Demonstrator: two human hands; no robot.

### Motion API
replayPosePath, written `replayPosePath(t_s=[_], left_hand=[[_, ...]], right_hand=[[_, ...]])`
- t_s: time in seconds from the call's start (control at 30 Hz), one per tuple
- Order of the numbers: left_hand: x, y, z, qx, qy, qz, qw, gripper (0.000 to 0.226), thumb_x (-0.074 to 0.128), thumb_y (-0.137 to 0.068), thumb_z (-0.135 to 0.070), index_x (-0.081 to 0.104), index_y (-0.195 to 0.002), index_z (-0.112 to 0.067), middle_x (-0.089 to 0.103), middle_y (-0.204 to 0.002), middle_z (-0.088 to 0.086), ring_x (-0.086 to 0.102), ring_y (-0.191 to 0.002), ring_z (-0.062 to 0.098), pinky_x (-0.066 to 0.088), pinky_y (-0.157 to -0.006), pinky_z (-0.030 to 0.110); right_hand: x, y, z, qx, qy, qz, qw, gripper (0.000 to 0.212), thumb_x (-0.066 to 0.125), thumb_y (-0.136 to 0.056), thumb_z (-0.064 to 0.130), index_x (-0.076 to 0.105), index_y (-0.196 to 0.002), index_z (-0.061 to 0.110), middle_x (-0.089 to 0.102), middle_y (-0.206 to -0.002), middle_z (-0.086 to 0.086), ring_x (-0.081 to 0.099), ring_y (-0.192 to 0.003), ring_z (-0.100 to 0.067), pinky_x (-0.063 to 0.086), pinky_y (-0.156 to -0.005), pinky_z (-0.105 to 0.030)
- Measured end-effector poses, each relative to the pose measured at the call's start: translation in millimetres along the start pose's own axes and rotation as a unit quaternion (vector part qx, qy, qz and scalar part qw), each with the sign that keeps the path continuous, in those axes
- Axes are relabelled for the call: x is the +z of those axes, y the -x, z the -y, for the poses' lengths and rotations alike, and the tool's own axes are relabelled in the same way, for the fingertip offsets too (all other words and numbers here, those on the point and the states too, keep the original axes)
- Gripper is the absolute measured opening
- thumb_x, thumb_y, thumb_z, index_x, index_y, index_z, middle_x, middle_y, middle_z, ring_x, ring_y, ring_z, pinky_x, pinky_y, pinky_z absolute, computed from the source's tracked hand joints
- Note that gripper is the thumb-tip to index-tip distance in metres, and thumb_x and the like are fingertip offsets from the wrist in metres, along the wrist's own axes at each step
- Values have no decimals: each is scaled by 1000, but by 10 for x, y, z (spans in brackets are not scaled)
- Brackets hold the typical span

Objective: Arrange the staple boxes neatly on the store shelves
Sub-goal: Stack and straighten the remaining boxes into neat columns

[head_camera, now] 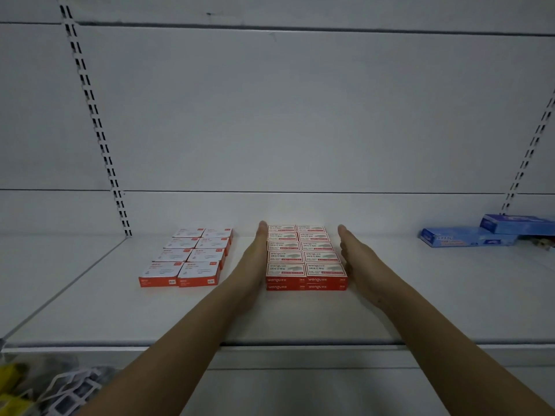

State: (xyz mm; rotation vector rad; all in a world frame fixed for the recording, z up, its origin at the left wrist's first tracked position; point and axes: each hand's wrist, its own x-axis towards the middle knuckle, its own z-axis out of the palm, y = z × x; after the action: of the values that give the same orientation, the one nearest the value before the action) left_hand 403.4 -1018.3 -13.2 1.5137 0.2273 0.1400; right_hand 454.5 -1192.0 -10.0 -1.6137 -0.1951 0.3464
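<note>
A block of red staple boxes (304, 255) sits on the white shelf (300, 319), two columns wide, several rows deep and two layers high. My left hand (255, 256) lies flat with straight fingers against the block's left side. My right hand (356, 256) does the same along the right side, so the block stands between both palms. A second group of red and white staple boxes (189, 256) lies further left on the same shelf, two columns wide, apart from both hands.
Blue flat boxes (480, 232) are stacked at the far right of the shelf. Slotted uprights (99, 127) run up the white back wall. Below the shelf's front edge at the lower left lie yellow and white packaged items (45, 391).
</note>
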Motion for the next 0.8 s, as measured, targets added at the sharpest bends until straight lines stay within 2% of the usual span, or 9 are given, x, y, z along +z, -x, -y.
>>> replayPosePath(t_s=[0.07, 0.1, 0.23, 0.37, 0.47, 0.57, 0.63, 0.73, 0.8], left_hand=[[51, 2, -39, -3, 18, -24, 1000, 35, 20, -101, -49, 47, -94, -28, 61, -82, -13, 64, -73, 9, 50, -67, 20], [69, -37, -25, -9, 11, -32, 999, 43, 22, -100, -52, 55, -91, -26, 67, -78, -12, 68, -67, 8, 53, -63, 20], [118, -160, 5, -34, -6, -52, 998, 48, 24, -97, -58, 64, -100, -30, 72, -79, -4, 71, -67, 14, 58, -64, 25], [41, -358, -24, -72, 16, -30, 997, 65, 20, -95, -63, 65, -109, -18, 74, -82, 2, 72, -66, 18, 57, -53, 25], [27, -500, -108, -71, 28, -44, 996, 63, 20, -96, -62, 63, -91, -17, 72, -62, 1, 70, -58, 18, 57, -54, 27], [70, -628, -147, -71, 28, -54, 996, 67, 22, -94, -65, 63, -91, -13, 70, -60, 3, 70, -70, 25, 58, -75, 37], [76, -723, -97, -76, 7, -52, 996, 68, 21, -94, -66, 62, -82, -14, 68, -63, 3, 70, -73, 25, 57, -85, 41], [58, -831, -38, -93, 11, -39, 995, 64, 20, -94, -66, 57, -75, -18, 69, -70, 5, 69, -72, 23, 57, -78, 37], [37, -875, -21, -99, -3, -34, 995, 60, 19, -95, -65, 54, -72, -21, 67, -61, 1, 67, -68, 19, 55, -69, 31]], right_hand=[[-3, -40, 13, 2, -10, -16, 1000, 35, 25, -102, 48, 53, -110, 29, 60, -92, 10, 63, -92, -15, 43, -86, -30], [18, -57, 11, 14, -23, -7, 1000, 35, 27, -101, 49, 54, -104, 28, 68, -90, 7, 67, -89, -17, 47, -89, -33], [110, -187, 13, 37, -18, -7, 999, 48, 33, -99, 52, 62, -117, 18, 74, -99, -8, 73, -89, -26, 56, -87, -43], [40, -260, 108, 38, -1, -11, 999, 42, 27, -102, 48, 54, -119, 21, 69, -99, -2, 66, -104, -24, 48, -87, -29], [17, -368, 235, 25, 31, -25, 999, 56, 25, -103, 43, 39, -140, 3, 54, -131, -3, 52, -123, -26, 35, -89, -26], [43, -506, 251, 51, 18, -7, 999, 57, 28, -101, 49, 46, -127, 2, 67, -102, -6, 67, -87, -19, 48, -76, -26], [39, -631, 173, 70, -2, -12, 997, 51, 31, -100, 51, 57, -108, 8, 70, -95, -10, 69, -89, -25, 53, -80, -34], [52, -709, 119, 81, -2, -17, 997, 44, 33, -99, 52, 58, -90, 16, 70, -92, -6, 69, -90, -25, 54, -82, -36], [45, -761, 90, 91, -3, -16, 996, 41, 34, -98, 53, 58, -84, 22, 71, -97, -8, 70, -93, -27, 55, -86, -38]])
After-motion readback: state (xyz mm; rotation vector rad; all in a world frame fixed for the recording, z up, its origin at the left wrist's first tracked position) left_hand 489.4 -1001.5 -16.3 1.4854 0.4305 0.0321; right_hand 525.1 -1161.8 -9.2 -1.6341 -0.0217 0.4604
